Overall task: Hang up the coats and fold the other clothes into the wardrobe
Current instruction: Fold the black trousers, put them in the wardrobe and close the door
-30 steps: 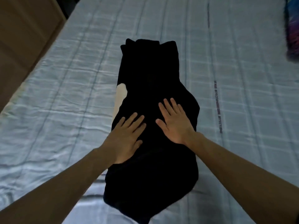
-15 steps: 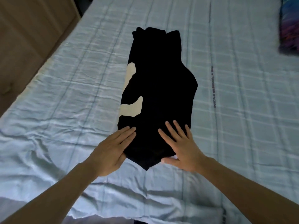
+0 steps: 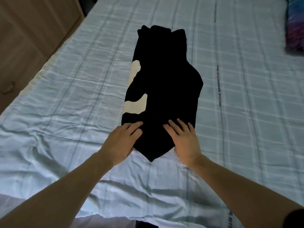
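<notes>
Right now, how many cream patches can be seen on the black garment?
2. One cream patch is at the black garment's left edge, near the middle; the other is lower, above the left hand. Folds may hide more.

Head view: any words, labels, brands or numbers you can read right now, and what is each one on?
"AFFECTION": dark capitals running lengthwise down a stripe of the bedsheet, right of the black garment. The word before it on that line is too blurred to read.
More dark lettering near the sheet's bottom edge: too blurred to read.
The cream patches on the garment are shapes, not readable letters.
No numbers or labels visible.
</notes>
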The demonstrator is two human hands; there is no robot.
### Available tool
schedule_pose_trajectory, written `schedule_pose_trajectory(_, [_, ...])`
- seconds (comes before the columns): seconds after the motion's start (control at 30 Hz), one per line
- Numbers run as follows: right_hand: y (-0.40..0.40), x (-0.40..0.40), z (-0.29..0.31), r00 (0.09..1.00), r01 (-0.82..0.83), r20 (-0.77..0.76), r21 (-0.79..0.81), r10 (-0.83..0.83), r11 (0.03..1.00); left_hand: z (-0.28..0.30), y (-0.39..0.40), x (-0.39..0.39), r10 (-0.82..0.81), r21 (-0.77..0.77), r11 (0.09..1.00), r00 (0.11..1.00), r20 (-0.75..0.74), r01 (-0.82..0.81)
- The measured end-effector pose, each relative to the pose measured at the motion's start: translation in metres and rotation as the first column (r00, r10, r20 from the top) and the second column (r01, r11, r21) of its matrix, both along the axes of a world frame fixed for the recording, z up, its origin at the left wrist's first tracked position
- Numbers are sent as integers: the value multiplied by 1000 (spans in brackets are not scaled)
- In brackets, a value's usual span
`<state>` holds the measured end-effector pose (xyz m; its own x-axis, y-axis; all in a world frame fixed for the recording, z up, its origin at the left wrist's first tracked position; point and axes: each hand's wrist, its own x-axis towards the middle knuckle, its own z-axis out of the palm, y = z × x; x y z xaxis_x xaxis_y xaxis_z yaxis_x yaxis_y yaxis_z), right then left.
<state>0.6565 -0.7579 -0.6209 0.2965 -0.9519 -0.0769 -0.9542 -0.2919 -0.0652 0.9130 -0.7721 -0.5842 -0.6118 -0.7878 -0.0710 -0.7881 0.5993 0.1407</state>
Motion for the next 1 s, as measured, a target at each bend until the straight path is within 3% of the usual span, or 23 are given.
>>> schedule_pose_trajectory(0.13, [-3, -11, 33, 980, 0, 199, 69, -14, 998, 40, -2, -3, 20, 62, 998, 997, -70, -16])
schedule_pose_trajectory(0.3, [28, -27, 102, 956, -76, 294, 213, 11, 974, 105, 25, -9, -15, 213, 976, 997, -81, 32])
schedule_pose_trajectory(0.43, [81, -41, 145, 950, -197, 305, 427, 65, 883, 151, 71, -4, -64, 395, 914, 995, -76, 89])
schedule_pose_trajectory(0.5, [100, -44, 156, 927, -285, 363, 515, 95, 808, 163, 85, -4, -84, 404, 909, 994, -65, 103])
schedule_pose_trajectory(0.6, [91, -43, 173, 851, -332, 522, 452, 57, 828, 177, 73, -2, 10, 368, 929, 993, -119, 35])
schedule_pose_trajectory(0.77, [28, -47, 197, 827, -77, 550, 307, -111, 948, 189, 7, -2, 223, 299, 946, 921, -321, -125])
schedule_pose_trajectory(1.0, [-86, -51, 198, 777, 261, 510, 274, -370, 926, 176, -107, -17, 423, 320, 900, 765, -486, -295])
